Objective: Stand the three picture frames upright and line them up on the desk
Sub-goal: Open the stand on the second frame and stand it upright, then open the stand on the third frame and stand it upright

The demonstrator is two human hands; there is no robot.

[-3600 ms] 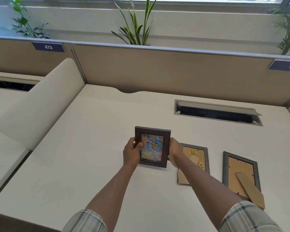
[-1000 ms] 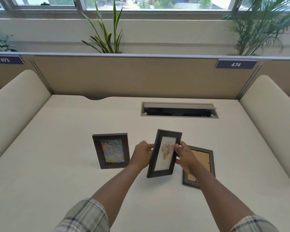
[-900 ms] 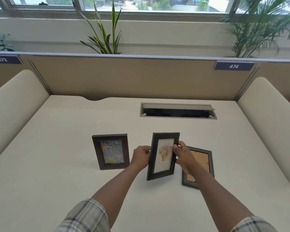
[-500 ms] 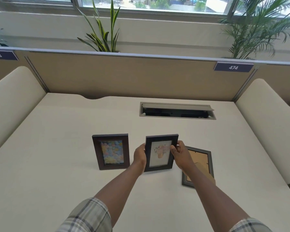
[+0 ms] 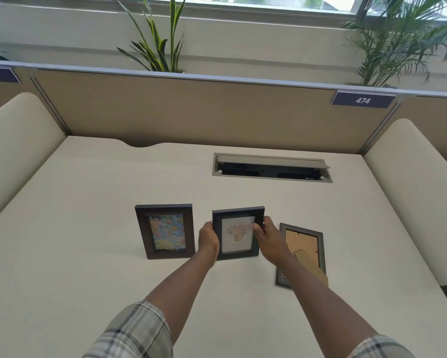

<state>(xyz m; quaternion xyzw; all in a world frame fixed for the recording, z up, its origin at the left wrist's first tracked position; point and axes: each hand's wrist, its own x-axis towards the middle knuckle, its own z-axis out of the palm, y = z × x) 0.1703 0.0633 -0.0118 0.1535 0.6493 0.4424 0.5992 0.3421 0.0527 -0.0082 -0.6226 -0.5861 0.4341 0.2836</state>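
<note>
both hands, left hand [image 5: 209, 237] and right hand [image 5: 268, 237], clasp the dark flower-print frame [image 5: 237, 233] upright on the cream desk [image 5: 88, 228], between the standing brown colourful-dot frame [image 5: 166, 231] and the face-down grey frame [image 5: 301, 250] partly under the right forearm.

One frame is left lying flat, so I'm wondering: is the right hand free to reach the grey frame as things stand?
Probably yes, once it lets go. The right hand is gripping the black frame together with the left hand. The grey frame lies face down just beside the right wrist, with nothing between them.
</note>
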